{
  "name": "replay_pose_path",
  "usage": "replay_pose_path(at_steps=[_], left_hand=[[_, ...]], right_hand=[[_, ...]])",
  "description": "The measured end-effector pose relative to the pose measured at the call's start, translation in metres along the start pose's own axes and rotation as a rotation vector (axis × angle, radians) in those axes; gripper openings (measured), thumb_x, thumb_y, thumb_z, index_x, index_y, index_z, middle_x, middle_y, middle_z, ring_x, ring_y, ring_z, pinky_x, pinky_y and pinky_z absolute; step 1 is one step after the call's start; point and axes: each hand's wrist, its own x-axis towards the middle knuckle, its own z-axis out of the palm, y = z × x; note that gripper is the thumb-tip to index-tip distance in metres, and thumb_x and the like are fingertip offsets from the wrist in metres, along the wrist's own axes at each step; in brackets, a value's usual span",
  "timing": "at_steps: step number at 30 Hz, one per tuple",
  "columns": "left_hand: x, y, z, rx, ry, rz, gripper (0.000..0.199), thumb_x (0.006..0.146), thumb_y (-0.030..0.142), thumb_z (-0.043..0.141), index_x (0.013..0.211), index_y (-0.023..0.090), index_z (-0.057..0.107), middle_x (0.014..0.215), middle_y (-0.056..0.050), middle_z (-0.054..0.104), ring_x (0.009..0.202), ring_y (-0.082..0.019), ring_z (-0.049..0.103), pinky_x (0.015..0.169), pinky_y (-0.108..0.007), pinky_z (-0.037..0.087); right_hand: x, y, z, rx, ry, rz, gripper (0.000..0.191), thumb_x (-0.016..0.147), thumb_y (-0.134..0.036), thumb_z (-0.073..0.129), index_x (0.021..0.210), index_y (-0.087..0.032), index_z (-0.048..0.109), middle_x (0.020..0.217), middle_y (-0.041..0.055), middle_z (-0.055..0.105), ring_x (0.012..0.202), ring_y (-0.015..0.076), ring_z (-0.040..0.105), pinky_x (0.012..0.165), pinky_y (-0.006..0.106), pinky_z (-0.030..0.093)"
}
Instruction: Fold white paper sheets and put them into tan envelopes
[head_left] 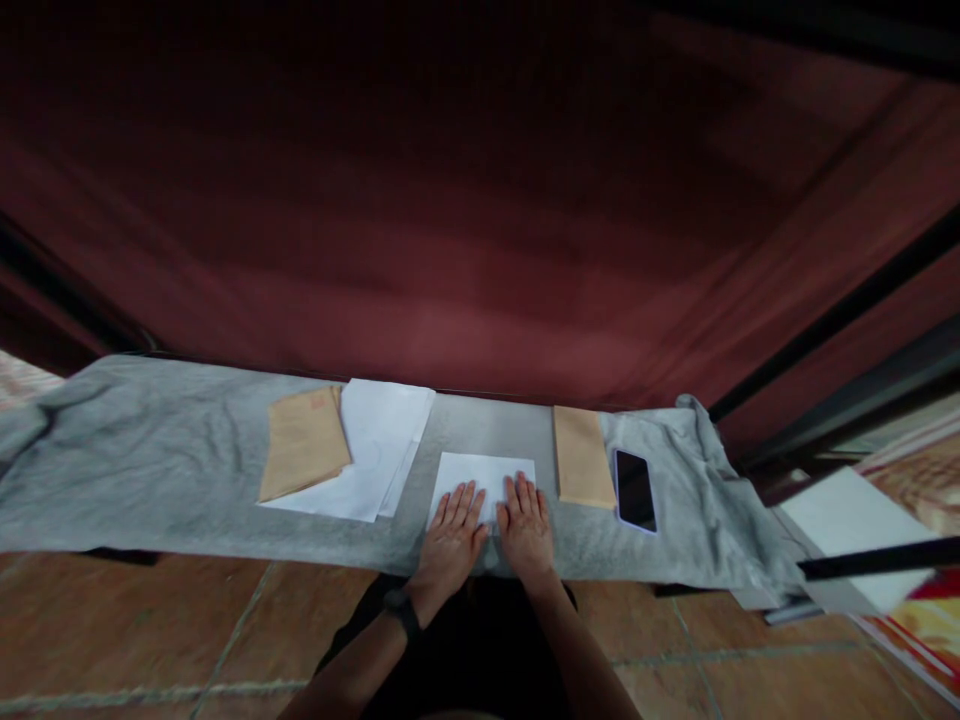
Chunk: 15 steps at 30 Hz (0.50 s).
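A white sheet of paper (480, 468), which looks folded, lies before me on the grey cloth. My left hand (451, 535) rests flat on its left part, fingers stretched out. On its right part my right hand (525, 525) is also laid flat, fingers extended. Both palms hide the lower part of the sheet. Left of it are several larger white sheets (382, 430), partly under a stack of brown envelopes (304, 440). Another brown envelope stack (583, 457) lies to the right of my right hand.
A phone with a pale purple edge (635, 490) lies right of the brown envelopes. The grey cloth (187, 450) covers a narrow bench, rumpled at both ends. A dark red surface (480, 330) rises behind it. A white box-like object (855, 530) stands at the far right.
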Motion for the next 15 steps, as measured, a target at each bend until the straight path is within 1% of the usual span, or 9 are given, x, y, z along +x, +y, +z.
replay_pose_path(at_steps=[6, 9, 12, 15], left_hand=[[-0.005, -0.014, -0.009, 0.016, -0.052, -0.002, 0.052, 0.101, 0.04, 0.038, 0.147, 0.017, 0.045, 0.155, -0.012, 0.043, 0.145, -0.025, 0.037, 0.118, -0.046, 0.033], [-0.004, -0.015, -0.012, 0.01, -0.06, 0.003, 0.053, 0.1, 0.04, 0.039, 0.147, 0.017, 0.046, 0.155, -0.013, 0.042, 0.145, -0.026, 0.036, 0.118, -0.047, 0.033], [-0.004, -0.013, -0.013, 0.015, -0.056, 0.012, 0.052, 0.1, 0.036, 0.039, 0.148, 0.018, 0.046, 0.156, -0.013, 0.041, 0.145, -0.027, 0.037, 0.118, -0.048, 0.032], [-0.004, -0.014, -0.013, 0.021, -0.066, 0.035, 0.051, 0.098, 0.028, 0.038, 0.147, 0.018, 0.047, 0.156, -0.013, 0.041, 0.145, -0.027, 0.037, 0.118, -0.048, 0.032]], right_hand=[[0.0, 0.001, -0.001, 0.019, 0.023, -0.001, 0.05, 0.103, -0.033, 0.039, 0.15, -0.017, 0.042, 0.156, 0.0139, 0.04, 0.144, 0.0264, 0.038, 0.117, 0.046, 0.029], [0.001, -0.005, -0.004, 0.029, 0.039, 0.015, 0.049, 0.103, -0.03, 0.039, 0.15, -0.015, 0.042, 0.156, 0.0143, 0.039, 0.144, 0.0266, 0.038, 0.117, 0.047, 0.029], [0.0, -0.019, -0.005, 0.073, 0.01, -0.053, 0.05, 0.103, -0.029, 0.037, 0.15, -0.014, 0.041, 0.157, 0.0122, 0.039, 0.144, 0.0247, 0.038, 0.117, 0.044, 0.031], [-0.003, -0.031, -0.004, 0.123, -0.029, -0.139, 0.048, 0.104, -0.034, 0.039, 0.149, -0.017, 0.044, 0.156, 0.0095, 0.041, 0.143, 0.0231, 0.04, 0.118, 0.044, 0.031]])
